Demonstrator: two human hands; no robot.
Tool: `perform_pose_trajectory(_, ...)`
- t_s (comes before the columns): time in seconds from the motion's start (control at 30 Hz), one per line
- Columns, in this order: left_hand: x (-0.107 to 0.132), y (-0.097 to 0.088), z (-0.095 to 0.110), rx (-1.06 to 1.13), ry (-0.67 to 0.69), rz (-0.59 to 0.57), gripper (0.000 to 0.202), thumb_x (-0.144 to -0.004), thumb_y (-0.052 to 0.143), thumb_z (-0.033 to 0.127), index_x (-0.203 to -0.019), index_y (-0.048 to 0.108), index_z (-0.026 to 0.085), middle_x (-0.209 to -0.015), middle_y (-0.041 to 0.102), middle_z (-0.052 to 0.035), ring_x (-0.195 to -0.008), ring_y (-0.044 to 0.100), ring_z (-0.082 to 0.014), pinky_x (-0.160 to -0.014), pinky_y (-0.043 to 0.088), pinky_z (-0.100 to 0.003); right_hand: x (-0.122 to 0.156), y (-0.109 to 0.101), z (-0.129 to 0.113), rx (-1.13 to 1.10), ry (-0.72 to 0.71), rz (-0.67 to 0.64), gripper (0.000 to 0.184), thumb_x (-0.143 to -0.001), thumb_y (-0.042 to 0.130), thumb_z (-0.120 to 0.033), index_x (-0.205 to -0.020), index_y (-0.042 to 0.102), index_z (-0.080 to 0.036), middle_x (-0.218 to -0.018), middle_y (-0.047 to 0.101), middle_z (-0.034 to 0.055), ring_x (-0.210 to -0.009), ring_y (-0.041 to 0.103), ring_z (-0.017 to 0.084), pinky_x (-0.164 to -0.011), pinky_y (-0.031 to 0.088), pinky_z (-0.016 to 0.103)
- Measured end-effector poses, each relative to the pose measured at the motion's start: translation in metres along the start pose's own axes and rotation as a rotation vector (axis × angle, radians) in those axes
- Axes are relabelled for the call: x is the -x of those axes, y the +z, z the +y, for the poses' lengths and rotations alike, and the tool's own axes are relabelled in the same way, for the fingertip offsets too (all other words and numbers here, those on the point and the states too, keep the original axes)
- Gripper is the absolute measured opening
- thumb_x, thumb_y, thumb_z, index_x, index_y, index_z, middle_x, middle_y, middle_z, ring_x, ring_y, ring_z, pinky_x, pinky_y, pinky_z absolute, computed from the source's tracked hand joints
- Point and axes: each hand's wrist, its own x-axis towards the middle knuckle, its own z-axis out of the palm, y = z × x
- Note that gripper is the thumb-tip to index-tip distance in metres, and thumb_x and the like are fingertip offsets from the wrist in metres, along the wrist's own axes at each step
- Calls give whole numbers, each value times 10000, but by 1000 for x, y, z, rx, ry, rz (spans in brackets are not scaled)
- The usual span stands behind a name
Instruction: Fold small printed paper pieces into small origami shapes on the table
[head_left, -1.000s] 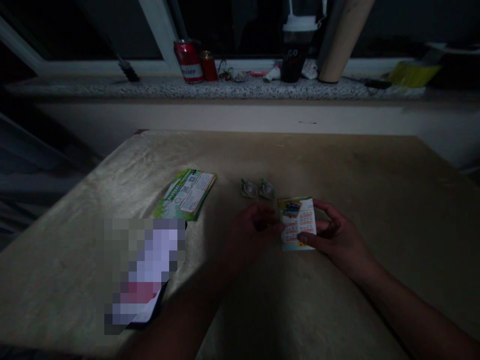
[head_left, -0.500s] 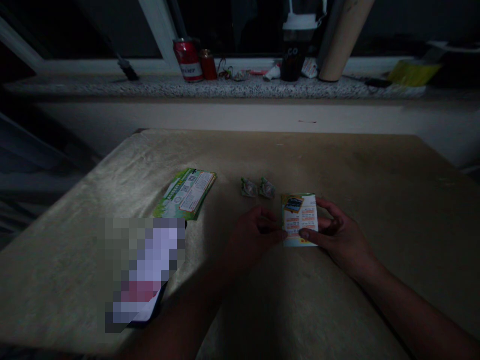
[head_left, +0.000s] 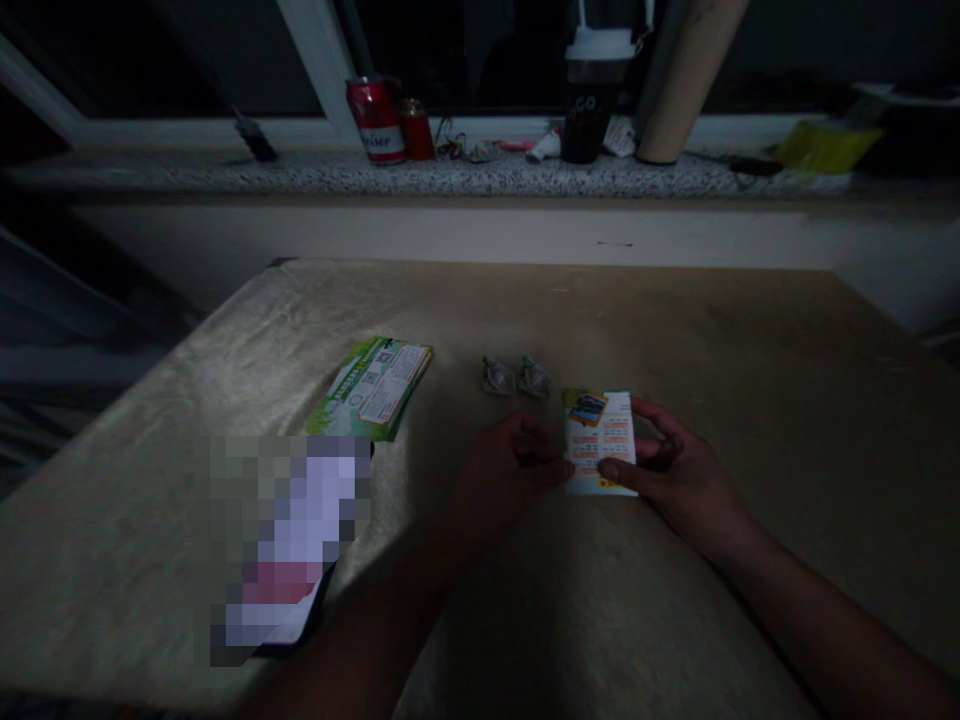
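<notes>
One head-worn view, from the person's side of the table, facing forward and down; left hand and right hand fairly near, below centre, forearms entering from the lower corners; windowsill and window farther off, across the top

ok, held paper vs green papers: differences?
The held paper is in the right hand; the green papers lie on the table. The held paper's face is mostly white with orange bands; the green papers' top has broad green areas. The held paper looks straight in view; the green papers sit slanted. Both are printed.
</notes>
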Motion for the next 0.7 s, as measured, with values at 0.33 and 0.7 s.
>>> perform_pose_trajectory(0.33,4,1,5,2,1,-16,318,-661,859,226,-828,592,185,-719,733,0,-682,702,-180,-587,484,-252,2,-5,-2,37,14,-8,823,-645,953,-257,-1333,501,-272,-929,854,36,-833,820,272,-796,664,414)
perform_pose_trajectory(0.7,5,-1,5,-65,19,5,298,-681,852,237,-835,602,187,-720,727,8,-651,678,-163,-562,461,-237,2,-3,-3,44,22,10,812,-625,962,-248,-1309,526,-266,-899,852,29,-799,814,262,-792,660,420)
